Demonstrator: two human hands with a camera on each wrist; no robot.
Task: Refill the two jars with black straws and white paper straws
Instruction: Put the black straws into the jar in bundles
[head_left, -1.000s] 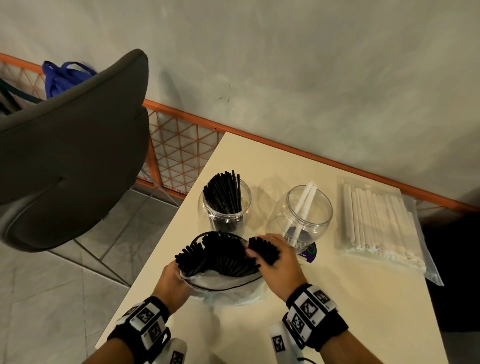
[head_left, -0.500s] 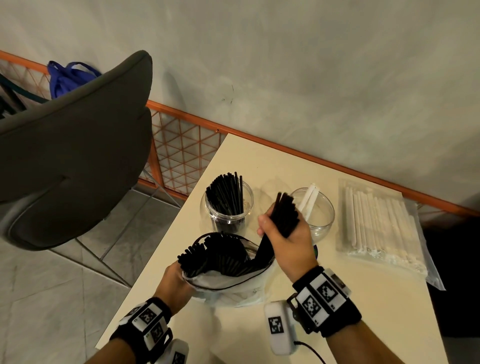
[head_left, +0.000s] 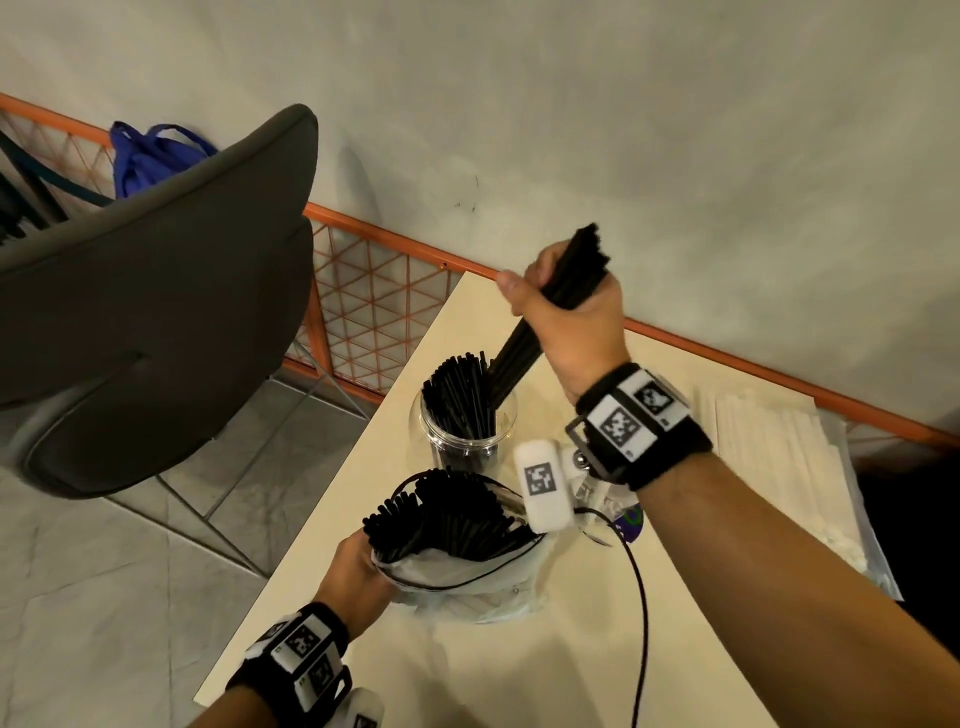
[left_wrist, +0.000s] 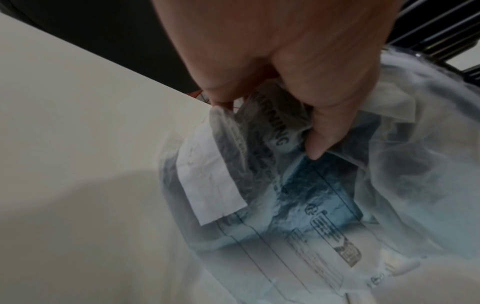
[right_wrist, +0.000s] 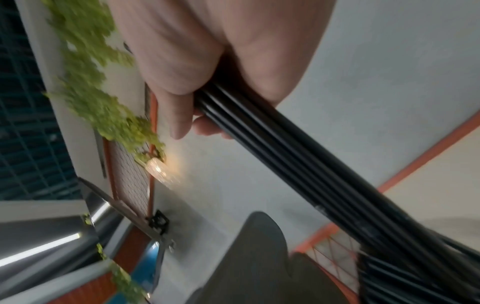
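Note:
My right hand (head_left: 563, 306) grips a bundle of black straws (head_left: 524, 348) held up at a slant; its lower ends reach into the clear jar (head_left: 467, 431) that stands full of black straws. In the right wrist view the same bundle (right_wrist: 298, 156) runs out from my curled fingers (right_wrist: 182, 115). My left hand (head_left: 358, 569) pinches the rim of the plastic bag (head_left: 467, 592) of black straws (head_left: 447, 514) near the table's front edge; the left wrist view shows its fingers (left_wrist: 319, 131) clamped on the crumpled bag (left_wrist: 311, 205). The second jar is hidden behind my right wrist.
A flat pack of white paper straws (head_left: 774, 457) lies at the right of the cream table (head_left: 519, 675). A grey chair (head_left: 156, 312) stands left of the table, with an orange mesh railing (head_left: 374, 296) and wall behind. A black cable (head_left: 641, 623) hangs from my right wrist.
My right hand pulled a bundle of black straws out of the bag, lifted it and swung it over to the black-straw jar. The left hand stayed on the bag.

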